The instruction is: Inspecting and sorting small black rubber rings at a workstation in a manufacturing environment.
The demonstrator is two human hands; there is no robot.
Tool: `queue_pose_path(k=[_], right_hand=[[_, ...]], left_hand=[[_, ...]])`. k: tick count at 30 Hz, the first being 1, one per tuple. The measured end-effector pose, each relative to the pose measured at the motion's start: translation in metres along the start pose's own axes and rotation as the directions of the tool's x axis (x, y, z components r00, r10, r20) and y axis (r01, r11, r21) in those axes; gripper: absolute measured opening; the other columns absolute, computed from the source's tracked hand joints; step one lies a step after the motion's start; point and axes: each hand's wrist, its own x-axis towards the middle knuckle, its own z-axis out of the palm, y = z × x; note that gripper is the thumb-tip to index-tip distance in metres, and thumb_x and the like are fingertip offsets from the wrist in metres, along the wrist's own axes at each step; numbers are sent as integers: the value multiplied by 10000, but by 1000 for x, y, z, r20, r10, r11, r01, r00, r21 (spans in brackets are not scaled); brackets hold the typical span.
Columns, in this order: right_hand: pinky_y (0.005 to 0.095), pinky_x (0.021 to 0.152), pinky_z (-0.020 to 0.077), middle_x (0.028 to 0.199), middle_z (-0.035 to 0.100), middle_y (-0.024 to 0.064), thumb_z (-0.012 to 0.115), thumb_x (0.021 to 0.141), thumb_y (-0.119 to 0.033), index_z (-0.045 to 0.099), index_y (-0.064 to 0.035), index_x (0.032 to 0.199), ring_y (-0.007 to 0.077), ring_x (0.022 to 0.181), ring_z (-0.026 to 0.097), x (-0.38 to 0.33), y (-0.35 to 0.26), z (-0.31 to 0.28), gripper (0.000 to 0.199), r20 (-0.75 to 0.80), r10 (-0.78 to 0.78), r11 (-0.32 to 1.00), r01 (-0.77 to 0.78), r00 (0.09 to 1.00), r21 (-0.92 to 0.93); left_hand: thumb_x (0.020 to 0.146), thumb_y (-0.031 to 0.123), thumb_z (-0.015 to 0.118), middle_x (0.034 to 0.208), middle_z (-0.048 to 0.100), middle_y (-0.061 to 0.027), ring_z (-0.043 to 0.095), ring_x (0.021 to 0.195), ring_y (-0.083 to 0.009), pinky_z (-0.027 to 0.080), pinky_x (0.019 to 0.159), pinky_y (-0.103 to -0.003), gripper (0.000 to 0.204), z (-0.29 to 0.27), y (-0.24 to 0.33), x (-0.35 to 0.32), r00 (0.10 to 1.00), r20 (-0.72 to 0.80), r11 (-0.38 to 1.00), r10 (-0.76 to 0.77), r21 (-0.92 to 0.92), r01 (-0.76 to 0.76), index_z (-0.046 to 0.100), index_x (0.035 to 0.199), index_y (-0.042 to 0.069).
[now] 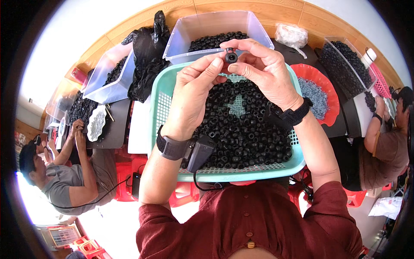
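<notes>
Where they meet over the far side of the green basket [233, 177], L hand [194, 84] has thumb & index closed on 1 small black part [231, 56]; R hand [274, 71] has thumb & index curved round it, slightly apart (can't tell if they grip). Black pieces [248, 142] lie in the basket; red tray [330, 93] w/ blue-grey bits [312, 101] to its R, clear bin [215, 23] behind.

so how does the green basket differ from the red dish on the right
The green basket is roughly rectangular with perforated sides; the red dish is rounded with a wavy rim. The basket holds black parts; the dish holds smaller grey-blue pieces. Both hold many loose pieces.
</notes>
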Motion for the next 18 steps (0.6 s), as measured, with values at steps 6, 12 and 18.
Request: queue_pose_path(k=[6, 12, 18], right_hand=[[157, 630, 442, 942, 606, -35, 691, 806, -97, 633, -87, 1124, 0, 734, 519, 0, 0, 1, 323, 5, 10, 1000, -10, 1000, 25], [154, 618, 422, 949, 604, -39, 694, 803, -99, 639, -89, 1107, 4, 746, 510, 0, 0, 0, 309, 16, -20, 1000, 20, 1000, -20], [175, 618, 440, 971, 603, -10, 704, 785, -92, 645, -78, 1080, 45, 763, 547, -2, -7, 1, 301, 26, -83, 983, 86, 996, -164]], left_hand=[[909, 180, 579, 990, 661, -8, 581, 874, -73, 445, 769, -237, 215, 1, 2, -2, 1000, 5, 1000, -8, -13, 8, 651, 1072, 60], [909, 182, 578, 983, 658, 3, 574, 869, -71, 443, 774, -242, 198, 2, 2, -2, 999, 28, 999, -20, -28, 21, 657, 1051, 68], [902, 192, 588, 970, 632, 29, 558, 876, -67, 436, 790, -248, 163, -1, 2, -1, 994, 86, 990, -63, -122, 73, 642, 1021, 94]])
